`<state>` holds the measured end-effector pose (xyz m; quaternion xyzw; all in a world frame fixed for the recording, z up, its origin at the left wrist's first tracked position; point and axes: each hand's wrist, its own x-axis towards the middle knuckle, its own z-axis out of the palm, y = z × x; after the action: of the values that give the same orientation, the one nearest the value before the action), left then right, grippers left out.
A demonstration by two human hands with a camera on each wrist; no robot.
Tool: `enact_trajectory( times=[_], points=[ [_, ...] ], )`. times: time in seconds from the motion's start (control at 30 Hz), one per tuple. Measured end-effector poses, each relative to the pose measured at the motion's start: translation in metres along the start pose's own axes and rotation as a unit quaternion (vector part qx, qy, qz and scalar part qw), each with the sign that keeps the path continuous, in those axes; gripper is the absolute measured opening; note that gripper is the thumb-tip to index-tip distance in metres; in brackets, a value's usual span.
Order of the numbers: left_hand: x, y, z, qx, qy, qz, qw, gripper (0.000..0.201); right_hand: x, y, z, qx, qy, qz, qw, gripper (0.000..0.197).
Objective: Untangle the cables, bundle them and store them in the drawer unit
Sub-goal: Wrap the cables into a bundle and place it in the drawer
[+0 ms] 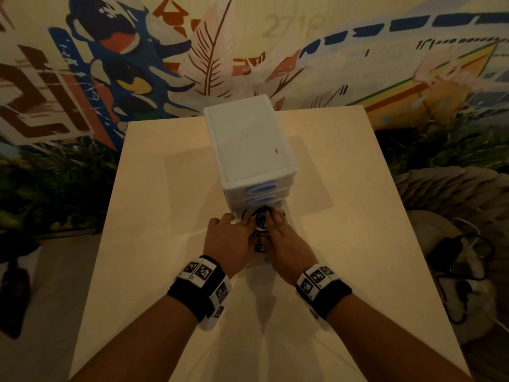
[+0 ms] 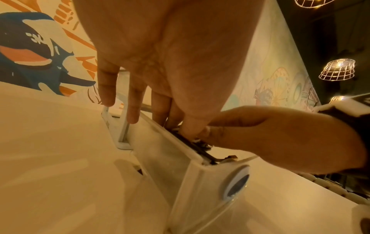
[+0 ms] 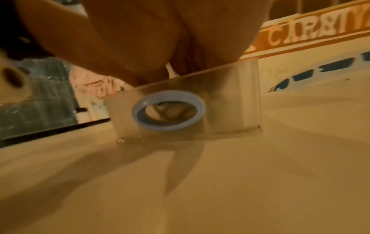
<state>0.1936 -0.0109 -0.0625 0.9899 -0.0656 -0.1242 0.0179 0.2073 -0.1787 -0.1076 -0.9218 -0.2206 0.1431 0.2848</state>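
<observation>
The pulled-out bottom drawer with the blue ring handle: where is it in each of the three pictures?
Head: the pulled-out drawer lies below centre, at the foot of the drawer unit, mostly hidden under both hands.
Left wrist: it runs diagonally through the centre, its side wall facing the camera.
Right wrist: its clear front sits centre, seen head-on.
Shared landmark: the blue ring handle, low right in the left wrist view; hidden in the head view.

Hands point(image 1: 260, 238) hide the cables point(image 1: 261, 220) (mostly).

A café or lounge-like venue: a painted mural point(image 1: 165, 51) fills the upper frame, wire-cage pendant lamps point(image 2: 337, 69) glow at right.
</observation>
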Motion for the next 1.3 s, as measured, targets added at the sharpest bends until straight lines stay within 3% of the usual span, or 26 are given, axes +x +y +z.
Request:
enact_trajectory(
  times=[0.07, 0.27, 0.43, 0.6, 0.7, 0.77, 0.87, 0.97, 1.07, 1.2, 1.3],
  points=[
    [0.001, 0.003, 0.003, 0.015, -0.012, -0.004, 1.0, 0.048, -0.002, -0.003, 0.006, -0.035, -0.054, 0.037, 0.997, 0.068],
    [0.003, 0.003, 0.007, 0.037, -0.009, -0.013, 0.999, 0.048, 0.007, -0.013, 0.003, -0.104, -0.098, 0.069, 0.987, 0.066],
    [-0.004, -0.006, 0.007, 0.001, 0.103, 0.001, 0.995, 0.026, 0.003, -0.011, 0.0, -0.126, -0.066, 0.029, 0.989, 0.066],
    [-0.008, -0.016, -0.007, -0.038, 0.124, 0.001, 0.992, 0.022, 0.005, -0.012, 0.001, -0.098, -0.024, 0.027, 0.995, 0.066],
    [-0.01, -0.021, -0.019, -0.071, 0.133, 0.019, 0.988, 0.028, 0.001, -0.01, 0.0, -0.101, -0.035, 0.035, 0.994, 0.067],
    [-0.009, -0.021, -0.021, -0.056, 0.125, 0.037, 0.99, 0.03, -0.002, -0.01, 0.002, -0.12, -0.048, 0.037, 0.991, 0.07],
    [-0.008, -0.014, -0.014, -0.021, 0.057, 0.057, 0.997, 0.036, -0.005, -0.008, 0.007, -0.128, -0.066, 0.039, 0.989, 0.071],
    [-0.01, -0.011, -0.005, -0.028, 0.032, 0.049, 0.998, 0.04, -0.005, -0.009, 0.004, -0.104, -0.046, 0.028, 0.993, 0.073],
    [-0.008, -0.016, -0.01, -0.054, 0.078, 0.052, 0.994, 0.037, -0.008, -0.011, -0.001, -0.088, -0.011, 0.014, 0.996, 0.072],
    [-0.007, -0.03, -0.034, -0.122, 0.211, 0.061, 0.968, 0.035, -0.017, -0.011, -0.015, -0.048, 0.017, 0.014, 0.999, 0.072],
    [-0.004, -0.037, -0.058, -0.172, 0.281, 0.008, 0.944, 0.021, -0.035, -0.006, -0.022, 0.012, 0.123, -0.002, 0.992, 0.046]
  ],
)
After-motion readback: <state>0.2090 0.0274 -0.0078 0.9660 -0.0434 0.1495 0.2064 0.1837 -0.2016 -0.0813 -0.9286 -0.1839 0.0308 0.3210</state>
